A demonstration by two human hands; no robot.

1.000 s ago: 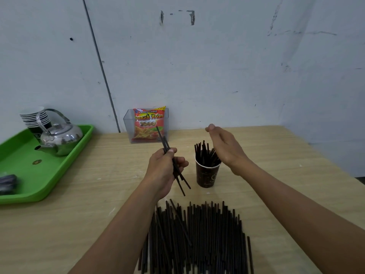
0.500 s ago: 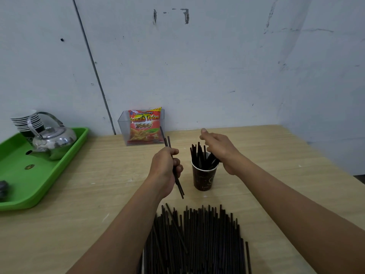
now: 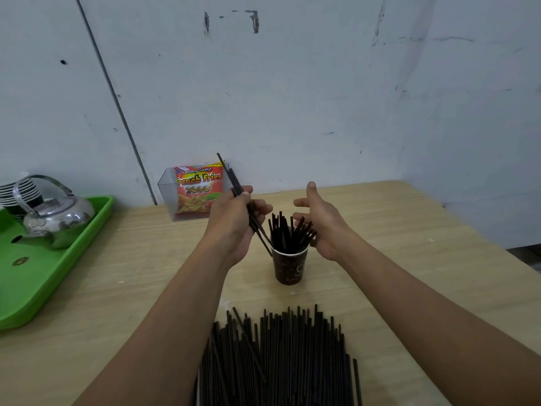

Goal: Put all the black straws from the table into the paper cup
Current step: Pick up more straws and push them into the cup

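Note:
A dark brown paper cup stands upright mid-table with several black straws sticking out of it. My left hand is just left of the cup, shut on a few black straws; their lower ends touch the cup's left rim and their tops point up and away. My right hand hovers at the cup's right side, fingers apart, holding nothing, close to the leaning straws. A big pile of black straws lies on the table in front of me, between my forearms.
A green tray at the left carries a metal kettle and stacked cups. A clear holder with a red snack packet stands by the wall behind the cup. The wooden table ends at the right near a wall corner.
My left hand has risen and moved right, bringing its straws' lower ends to the cup's rim. My right hand has opened beside the cup. The camera has tipped down slightly.

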